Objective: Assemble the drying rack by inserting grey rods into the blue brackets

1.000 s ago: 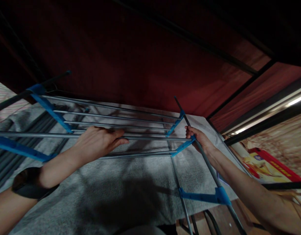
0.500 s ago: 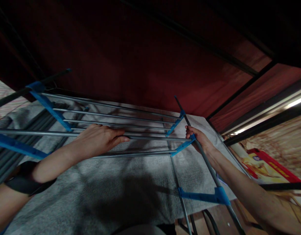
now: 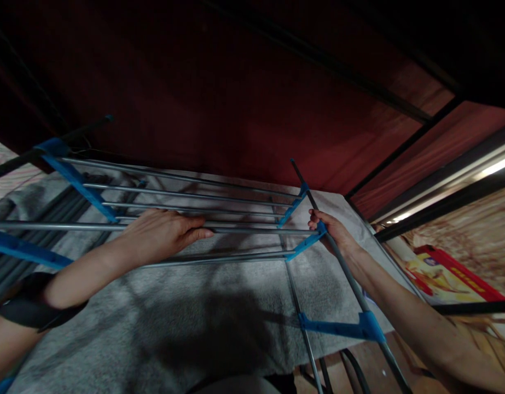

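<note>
A metal drying rack (image 3: 219, 197) with grey rails and blue plastic joints stands in front of me. A grey towel (image 3: 186, 323) lies spread over its lower rails. My left hand (image 3: 162, 232) rests palm down on a middle rail, fingers stretched along it. My right hand (image 3: 332, 232) is closed round the rack's dark right side bar (image 3: 350, 282), just beside a blue joint (image 3: 305, 246).
A dark red curtain (image 3: 236, 98) hangs behind the rack. At the right, a red and yellow box (image 3: 449, 273) lies on a patterned surface. Striped fabric (image 3: 6, 180) shows at the far left. Dark frame bars cross the upper right.
Almost nothing has moved: my left forearm has slid slightly to the left and down in view, and both hands stay where they were on the rack.
</note>
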`<state>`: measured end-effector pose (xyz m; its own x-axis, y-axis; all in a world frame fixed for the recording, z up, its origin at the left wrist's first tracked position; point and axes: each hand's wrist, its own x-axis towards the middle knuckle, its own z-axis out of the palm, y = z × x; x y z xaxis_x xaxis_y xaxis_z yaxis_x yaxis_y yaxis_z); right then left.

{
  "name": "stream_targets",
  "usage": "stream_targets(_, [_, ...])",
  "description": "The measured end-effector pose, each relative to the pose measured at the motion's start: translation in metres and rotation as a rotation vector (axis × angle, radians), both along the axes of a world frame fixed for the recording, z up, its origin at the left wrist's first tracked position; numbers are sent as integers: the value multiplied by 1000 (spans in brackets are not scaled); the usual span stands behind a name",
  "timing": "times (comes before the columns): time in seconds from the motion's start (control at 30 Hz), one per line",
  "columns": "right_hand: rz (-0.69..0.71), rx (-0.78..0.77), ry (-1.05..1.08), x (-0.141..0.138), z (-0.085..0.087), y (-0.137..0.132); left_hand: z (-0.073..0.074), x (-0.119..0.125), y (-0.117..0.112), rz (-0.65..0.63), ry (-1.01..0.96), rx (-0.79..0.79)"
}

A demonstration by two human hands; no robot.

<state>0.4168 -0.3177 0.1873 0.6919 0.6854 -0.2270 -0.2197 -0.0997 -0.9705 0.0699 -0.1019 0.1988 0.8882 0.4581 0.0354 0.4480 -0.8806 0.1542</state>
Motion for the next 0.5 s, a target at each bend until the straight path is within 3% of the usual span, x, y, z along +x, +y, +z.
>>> stream_targets(0.1, [26, 12, 4, 1, 0, 0, -3, 0, -1, 3, 118, 72])
stream_targets(0.5, [51, 110, 101, -2, -9, 0, -7, -5, 4, 44, 122, 81])
